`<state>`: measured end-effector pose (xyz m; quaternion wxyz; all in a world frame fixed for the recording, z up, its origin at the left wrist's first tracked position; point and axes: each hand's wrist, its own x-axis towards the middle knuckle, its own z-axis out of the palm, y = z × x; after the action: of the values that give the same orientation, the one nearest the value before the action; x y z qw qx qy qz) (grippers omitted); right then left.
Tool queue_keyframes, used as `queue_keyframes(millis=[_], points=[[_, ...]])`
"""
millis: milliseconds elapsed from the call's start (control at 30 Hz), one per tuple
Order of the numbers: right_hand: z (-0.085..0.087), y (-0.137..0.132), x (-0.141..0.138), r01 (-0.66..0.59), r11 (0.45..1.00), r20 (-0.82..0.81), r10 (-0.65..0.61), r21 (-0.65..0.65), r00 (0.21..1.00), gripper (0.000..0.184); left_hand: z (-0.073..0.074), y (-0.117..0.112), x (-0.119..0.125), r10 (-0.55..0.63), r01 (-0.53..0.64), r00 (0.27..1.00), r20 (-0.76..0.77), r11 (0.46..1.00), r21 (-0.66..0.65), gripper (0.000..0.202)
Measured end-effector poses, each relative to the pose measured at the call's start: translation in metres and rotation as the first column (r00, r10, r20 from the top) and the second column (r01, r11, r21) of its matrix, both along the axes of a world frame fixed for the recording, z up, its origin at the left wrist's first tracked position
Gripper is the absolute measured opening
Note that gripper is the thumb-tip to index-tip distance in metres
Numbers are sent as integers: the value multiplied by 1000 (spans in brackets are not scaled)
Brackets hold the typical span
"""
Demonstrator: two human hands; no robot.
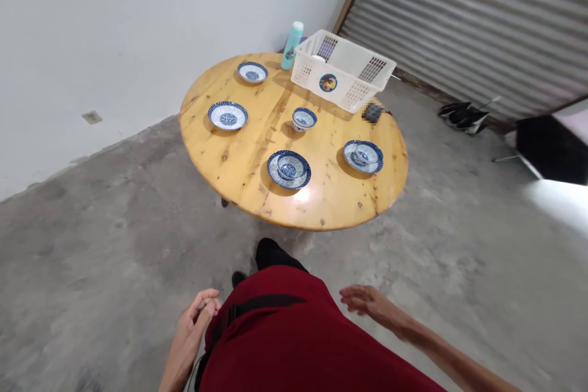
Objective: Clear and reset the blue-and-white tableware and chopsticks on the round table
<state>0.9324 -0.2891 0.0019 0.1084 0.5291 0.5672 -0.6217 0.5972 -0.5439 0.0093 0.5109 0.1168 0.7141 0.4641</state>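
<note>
A red shirt (294, 331) fronts left hand (196, 318) and right hand (367, 305), each grip loosely curled and empty; the table (250, 141) shows two plates (272, 168) carrying bowls (290, 167), two plates bare (228, 116), one bowl alone (304, 117).

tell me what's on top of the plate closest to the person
A patterned bowl sits on the plate; the plate's middle, under the bowl, is covered and cannot be seen.

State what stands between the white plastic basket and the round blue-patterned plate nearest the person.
A small blue-patterned bowl, on the brown wooden table; head view.
</note>
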Motion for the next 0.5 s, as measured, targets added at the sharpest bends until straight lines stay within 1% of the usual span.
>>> queue_keyframes(millis=[33, 100, 200, 300, 400, 433, 500], points=[[-9, 7, -5, 33, 996, 16, -34, 84, 999, 36, -1, 5, -4, -6, 6, 1000, -8, 1000, -3, 47], [-23, 22, -25, 29, 981, 2, -30, 194, 1000, 44, -4, 19, -12, -16, 16, 999, -45, 1000, 0, 45], [-35, 38, -70, -74, 977, -51, 86, 200, 995, 47, -11, 44, -30, -24, 23, 994, -106, 1000, -8, 43], [-41, 45, -120, -207, 959, -84, 226, 194, 970, 40, -18, 62, -55, -49, 41, 986, -157, 997, -59, 44], [-46, 53, -176, -314, 915, -90, 346, 253, 934, 33, -19, 70, -88, -95, 62, 970, -224, 987, -150, 47], [-48, 57, -196, -329, 905, -100, 366, 269, 925, 32, -18, 71, -101, -110, 65, 966, -236, 979, -191, 49], [-50, 67, -239, -329, 902, -138, 377, 280, 916, 34, -14, 74, -129, -136, 65, 963, -234, 955, -289, 56]])
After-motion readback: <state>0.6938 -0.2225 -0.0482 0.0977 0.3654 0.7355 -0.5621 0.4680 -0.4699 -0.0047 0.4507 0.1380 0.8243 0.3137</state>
